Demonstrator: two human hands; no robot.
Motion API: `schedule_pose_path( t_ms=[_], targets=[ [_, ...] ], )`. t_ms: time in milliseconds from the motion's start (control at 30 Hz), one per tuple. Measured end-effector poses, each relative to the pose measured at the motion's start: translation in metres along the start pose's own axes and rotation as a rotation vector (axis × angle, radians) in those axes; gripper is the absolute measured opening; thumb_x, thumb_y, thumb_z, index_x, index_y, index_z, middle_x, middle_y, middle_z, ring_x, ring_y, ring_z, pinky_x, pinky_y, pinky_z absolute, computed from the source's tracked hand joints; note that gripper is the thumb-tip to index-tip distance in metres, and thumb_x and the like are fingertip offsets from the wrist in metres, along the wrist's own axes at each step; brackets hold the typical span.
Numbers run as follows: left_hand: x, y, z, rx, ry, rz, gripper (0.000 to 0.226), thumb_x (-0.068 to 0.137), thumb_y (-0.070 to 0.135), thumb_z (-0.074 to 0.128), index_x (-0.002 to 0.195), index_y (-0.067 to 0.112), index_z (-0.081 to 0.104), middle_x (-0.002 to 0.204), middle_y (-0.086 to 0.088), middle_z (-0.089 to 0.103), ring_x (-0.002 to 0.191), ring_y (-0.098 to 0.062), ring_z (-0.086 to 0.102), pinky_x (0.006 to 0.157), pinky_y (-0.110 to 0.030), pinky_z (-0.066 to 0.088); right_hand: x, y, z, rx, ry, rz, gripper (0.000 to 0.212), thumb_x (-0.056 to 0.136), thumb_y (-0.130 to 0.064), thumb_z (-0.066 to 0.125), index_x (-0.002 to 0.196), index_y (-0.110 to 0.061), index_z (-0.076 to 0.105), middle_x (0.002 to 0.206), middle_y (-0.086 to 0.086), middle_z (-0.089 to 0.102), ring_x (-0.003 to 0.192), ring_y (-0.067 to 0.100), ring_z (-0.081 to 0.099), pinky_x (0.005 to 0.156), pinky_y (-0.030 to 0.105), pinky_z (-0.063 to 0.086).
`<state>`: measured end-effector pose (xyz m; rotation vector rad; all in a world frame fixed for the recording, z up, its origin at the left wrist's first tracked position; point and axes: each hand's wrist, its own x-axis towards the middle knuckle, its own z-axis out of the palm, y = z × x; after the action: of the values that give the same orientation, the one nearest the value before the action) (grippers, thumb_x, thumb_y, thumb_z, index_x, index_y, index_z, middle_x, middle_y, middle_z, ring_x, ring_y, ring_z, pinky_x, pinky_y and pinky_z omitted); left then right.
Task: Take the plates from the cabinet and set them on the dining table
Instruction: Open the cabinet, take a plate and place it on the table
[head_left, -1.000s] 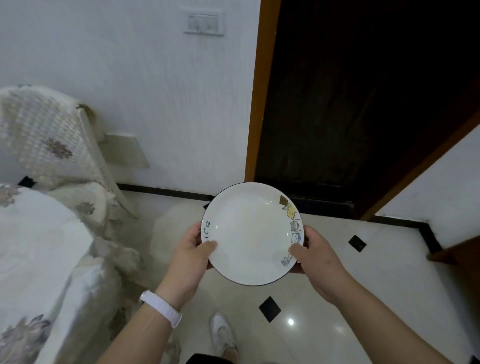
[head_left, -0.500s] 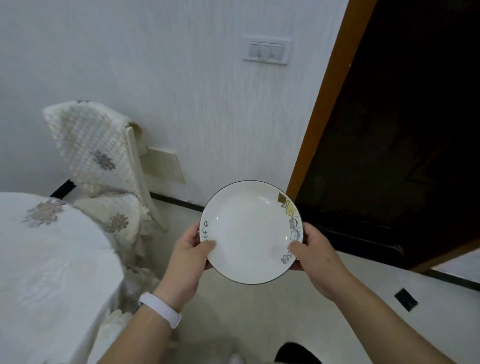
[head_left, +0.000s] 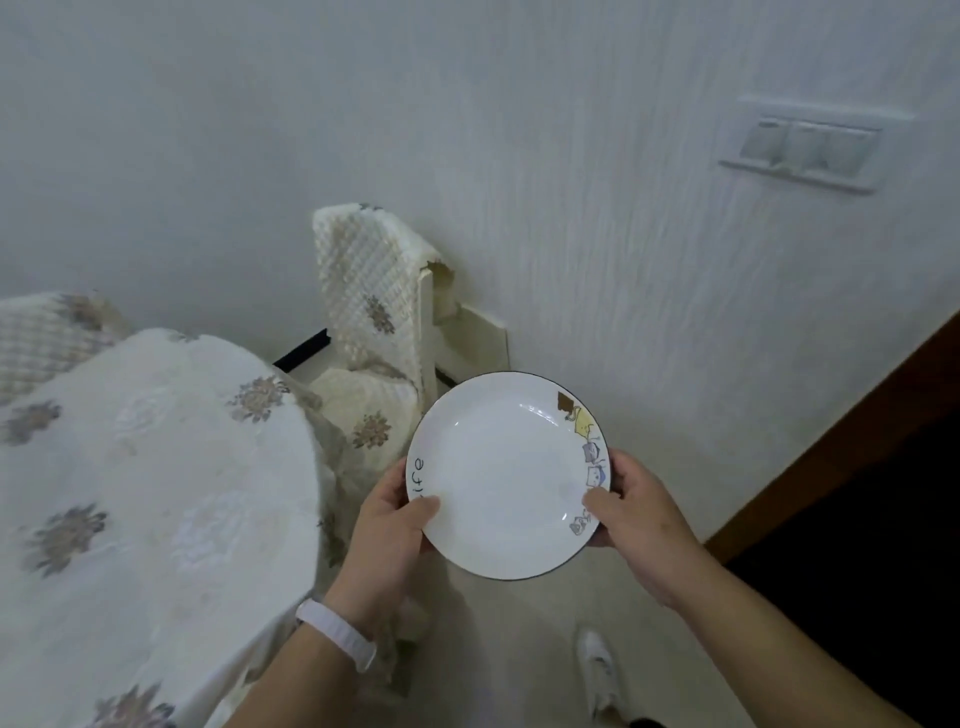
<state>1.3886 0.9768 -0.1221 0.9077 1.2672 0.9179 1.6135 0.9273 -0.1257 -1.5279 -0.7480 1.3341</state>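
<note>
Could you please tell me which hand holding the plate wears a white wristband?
The left hand, at the lettered edge of the plate, has the white wristband; the right hand, by the cartoon figures, has a bare wrist.

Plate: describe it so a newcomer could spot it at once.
Right of the cloth-covered dining table, near the covered chair, the left hand and right hand hold a round plate. It is white with a thin dark rim, cartoon figures on its right edge and lettering on its left.
</note>
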Motion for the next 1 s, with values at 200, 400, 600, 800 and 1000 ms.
schedule_pose_path(
  t_ms=[200,400,600,800,1000],
  targets=[
    [0.034,0.02,0.039,-0.087,0.184,0.013,0.051,0.09,-0.011,0.045,0.122,0.025,0.062,0.108,-0.006,0.073,0.091,-0.032,0.068,0.05,-0.03,0.052,0.07,-0.049,-0.024,-0.06,-0.176,-0.027,0.041,0.089,0.008,0.044,0.107,-0.023,0.064,0.099,-0.004,0.075,0.082,0.019,0.074,0.059,0.03,0.059],
    [0.045,0.025,0.038,-0.129,0.33,0.025,0.048,0.09,-0.01,0.045,0.117,0.024,0.064,0.107,-0.004,0.074,0.099,-0.033,0.067,0.075,-0.046,0.058,0.113,-0.066,-0.013,-0.11,-0.329,-0.027,0.041,0.089,0.009,0.044,0.106,-0.023,0.064,0.097,-0.006,0.075,0.082,0.017,0.074,0.061,0.033,0.06],
    [0.055,0.031,0.017,-0.171,0.46,0.042,0.047,0.092,-0.01,0.044,0.118,0.024,0.062,0.107,-0.003,0.073,0.094,-0.028,0.068,0.067,-0.04,0.056,0.147,-0.071,0.023,-0.161,-0.442,-0.016,0.041,0.088,0.008,0.044,0.104,-0.023,0.065,0.097,-0.004,0.075,0.085,0.022,0.073,0.069,0.041,0.062],
    [0.086,0.026,-0.015,-0.242,0.539,0.033,0.047,0.09,-0.01,0.045,0.123,0.019,0.062,0.109,-0.01,0.073,0.097,-0.036,0.068,0.067,-0.04,0.056,0.186,-0.077,0.065,-0.229,-0.525,-0.008,0.042,0.087,0.006,0.044,0.107,-0.024,0.066,0.102,-0.004,0.075,0.09,0.024,0.073,0.074,0.047,0.062],
    [0.142,0.037,-0.062,-0.295,0.564,0.013,0.047,0.088,-0.009,0.048,0.121,0.021,0.063,0.112,-0.009,0.072,0.099,-0.035,0.068,0.072,-0.043,0.056,0.231,-0.091,0.125,-0.257,-0.524,0.001,0.04,0.088,0.009,0.045,0.107,-0.021,0.065,0.1,0.0,0.075,0.091,0.026,0.072,0.072,0.043,0.062]
  ],
)
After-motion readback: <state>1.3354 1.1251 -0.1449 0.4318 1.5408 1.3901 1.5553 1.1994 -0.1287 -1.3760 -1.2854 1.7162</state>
